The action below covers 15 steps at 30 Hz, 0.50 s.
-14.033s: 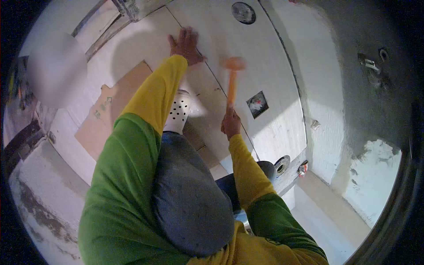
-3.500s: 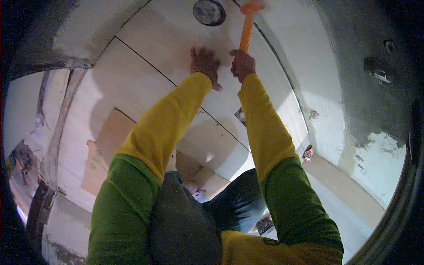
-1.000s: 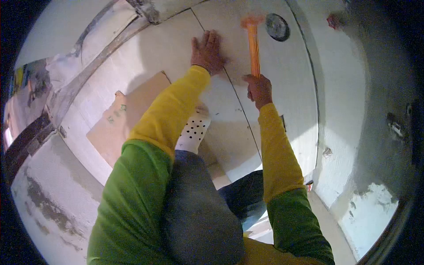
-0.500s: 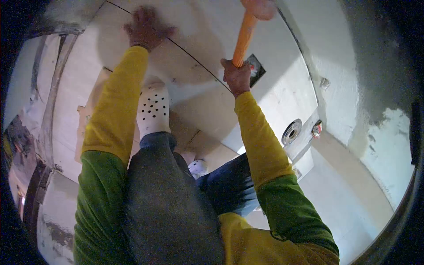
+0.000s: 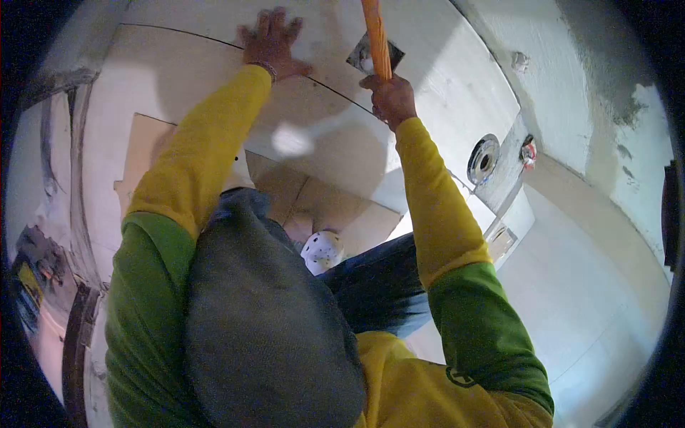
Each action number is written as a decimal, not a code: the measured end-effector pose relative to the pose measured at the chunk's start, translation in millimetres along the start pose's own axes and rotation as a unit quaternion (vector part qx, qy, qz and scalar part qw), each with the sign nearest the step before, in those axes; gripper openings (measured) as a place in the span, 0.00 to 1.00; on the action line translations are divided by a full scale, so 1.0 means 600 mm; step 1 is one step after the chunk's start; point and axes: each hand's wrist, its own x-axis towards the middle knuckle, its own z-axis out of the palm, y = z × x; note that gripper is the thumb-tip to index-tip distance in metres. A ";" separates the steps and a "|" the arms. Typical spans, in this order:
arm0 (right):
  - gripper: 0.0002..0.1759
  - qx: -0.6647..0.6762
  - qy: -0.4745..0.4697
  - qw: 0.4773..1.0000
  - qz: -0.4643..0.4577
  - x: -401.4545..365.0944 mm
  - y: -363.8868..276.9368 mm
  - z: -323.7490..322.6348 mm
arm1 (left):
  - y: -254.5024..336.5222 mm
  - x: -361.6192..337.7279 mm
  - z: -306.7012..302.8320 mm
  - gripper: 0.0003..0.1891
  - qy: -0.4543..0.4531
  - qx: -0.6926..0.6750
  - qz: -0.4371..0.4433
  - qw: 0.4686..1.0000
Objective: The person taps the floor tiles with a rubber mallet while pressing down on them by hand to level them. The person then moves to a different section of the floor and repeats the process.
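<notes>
My left hand [image 5: 273, 46] lies with fingers spread on a large pale floor tile [image 5: 325, 46], just beyond a dark joint line. My right hand [image 5: 392, 100] is wrapped round the orange handle of a mallet [image 5: 377, 36]. The mallet's head is out of view past the top edge. Behind the handle is a dark square cut-out [image 5: 360, 58] in the tile, with something whitish inside it.
To the right are a round metal ring [image 5: 484, 159] around a hole and a red-and-white fitting [image 5: 528, 152]. A rough plastered wall [image 5: 614, 121] runs beyond. Brown cardboard [image 5: 143, 143] lies near my white perforated clog [image 5: 322, 251].
The view has shifted. My left hand appears farther right, still spread over the tile. The mallet's head has gone out of the top of the view; my right hand appears slightly higher.
</notes>
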 end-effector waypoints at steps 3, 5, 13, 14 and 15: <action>0.15 0.001 0.030 0.996 -0.085 -0.032 0.043 0.001 | 0.012 0.001 -0.068 0.61 -0.211 -0.021 -0.054 0.976; 0.15 -0.021 0.053 0.990 -0.128 -0.027 0.098 0.001 | 0.009 0.005 -0.060 0.61 -0.204 -0.004 -0.046 0.978; 0.23 -0.240 -0.041 0.970 -0.018 -0.047 0.144 -0.085 | 0.018 -0.001 -0.061 0.63 -0.195 0.015 -0.041 0.980; 0.21 -0.270 -0.044 0.957 -0.092 -0.046 0.158 -0.102 | 0.020 -0.003 -0.063 0.63 -0.191 0.022 -0.043 0.980; 0.20 -0.297 -0.045 0.939 -0.165 -0.043 0.173 -0.119 | 0.021 -0.002 -0.065 0.63 -0.195 0.024 -0.039 0.980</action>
